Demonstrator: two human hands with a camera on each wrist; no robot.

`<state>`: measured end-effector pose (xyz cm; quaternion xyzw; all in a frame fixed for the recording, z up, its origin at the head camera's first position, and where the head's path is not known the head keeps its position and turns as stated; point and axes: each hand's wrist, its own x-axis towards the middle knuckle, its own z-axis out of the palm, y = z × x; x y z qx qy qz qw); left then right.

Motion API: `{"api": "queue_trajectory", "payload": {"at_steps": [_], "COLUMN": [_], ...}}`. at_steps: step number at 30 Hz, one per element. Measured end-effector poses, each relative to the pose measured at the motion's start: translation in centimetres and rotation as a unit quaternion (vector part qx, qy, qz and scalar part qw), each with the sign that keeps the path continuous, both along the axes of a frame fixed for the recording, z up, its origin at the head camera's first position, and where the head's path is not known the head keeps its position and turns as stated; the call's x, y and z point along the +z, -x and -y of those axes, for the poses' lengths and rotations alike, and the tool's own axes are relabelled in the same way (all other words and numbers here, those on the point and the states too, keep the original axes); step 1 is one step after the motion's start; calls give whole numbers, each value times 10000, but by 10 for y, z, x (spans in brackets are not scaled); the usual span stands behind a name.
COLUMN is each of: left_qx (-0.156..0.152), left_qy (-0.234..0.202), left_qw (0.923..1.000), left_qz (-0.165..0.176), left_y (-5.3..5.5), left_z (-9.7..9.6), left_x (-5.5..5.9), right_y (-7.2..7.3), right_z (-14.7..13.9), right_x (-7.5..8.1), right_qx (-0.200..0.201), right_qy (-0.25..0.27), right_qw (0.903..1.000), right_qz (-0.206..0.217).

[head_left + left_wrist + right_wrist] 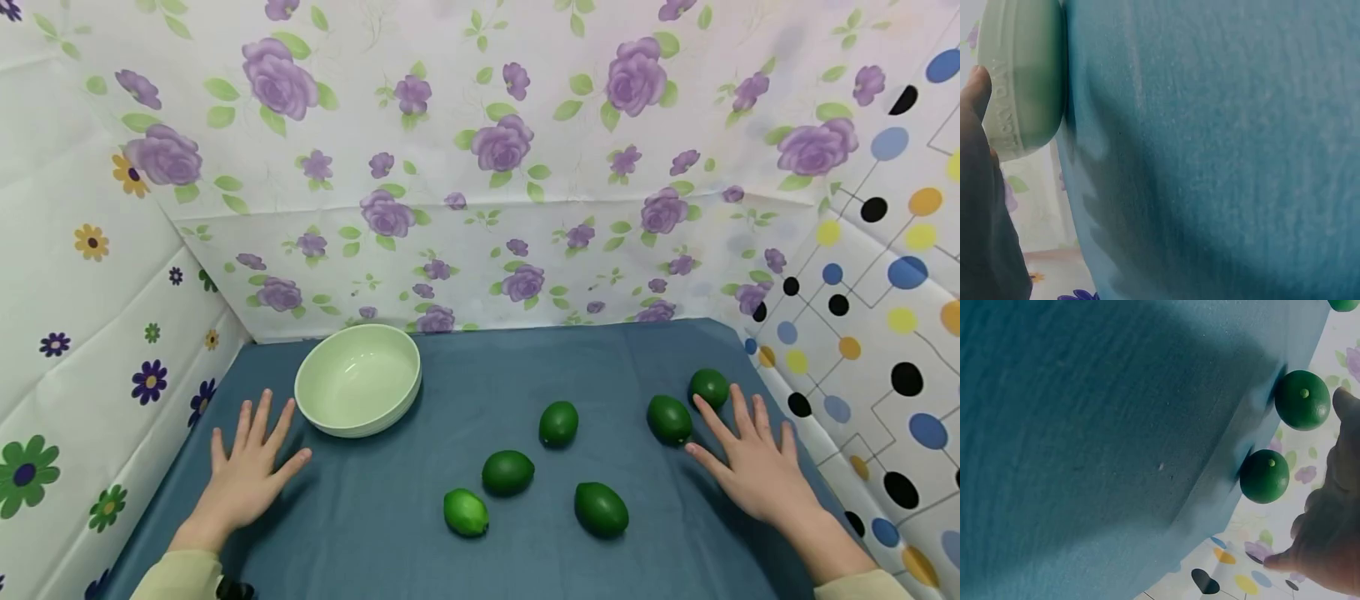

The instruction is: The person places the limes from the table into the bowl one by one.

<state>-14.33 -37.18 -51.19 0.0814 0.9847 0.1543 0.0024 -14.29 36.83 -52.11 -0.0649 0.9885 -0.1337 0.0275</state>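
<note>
Nearest you, pale sleeves are ending at your wrists. Your left hand is lying at the left, its fingers spread apart; your right hand is mirroring it at the right, fingers also apart. Both are casting shadows on the blue cloth.

Between them, the nearest limes are sitting: a small bright green lime, and to its right a larger dark green lime. Just beyond, two more dark limes are lying apart from each other. Farther right, a glossy lime is resting near your right thumb, and the farthest lime is showing behind your index fingertip.

The bowl, pale green, round and shiny inside, is standing upright at the back left, just beside your left fingers; whether they are touching it cannot be told. Behind everything, a sheet of purple roses is hanging.

The head view is showing the bowl's inside, while the left wrist view is showing raised lettering on its outer wall. The right wrist view is revealing pale stem nubs on two limes, which the head view is hiding.
</note>
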Motion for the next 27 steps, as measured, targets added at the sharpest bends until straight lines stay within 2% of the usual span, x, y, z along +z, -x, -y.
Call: {"api": "queue_trajectory", "payload": {"at_steps": [4,10,16,19,22,27], "left_qx": [34,131,628,715,596,57], "left_qy": [-326,-562,-865,-997,-1074,-1192], "left_qw": [9988,9905,9705,9591,9515,9459], "left_qz": [-364,-1251,-2160,-2553,-2820,-3017], "left_y": [1,-1,-3,-1,3,12], "left_z": [-1,-8,-19,-24,-29,-37], "left_x": [1,4,6,6,5,0], "right_y": [1,-1,-6,-7,-8,-10], "right_z": [2,7,14,15,14,11], "right_x": [5,13,23,25,26,25], "right_qx": [132,289,140,96,102,123], "right_qy": [205,276,369,352,378,494], "right_qw": [9995,9955,9877,9833,9817,9810], "right_qz": [-209,-860,-1513,-1781,-1863,-1872]}}
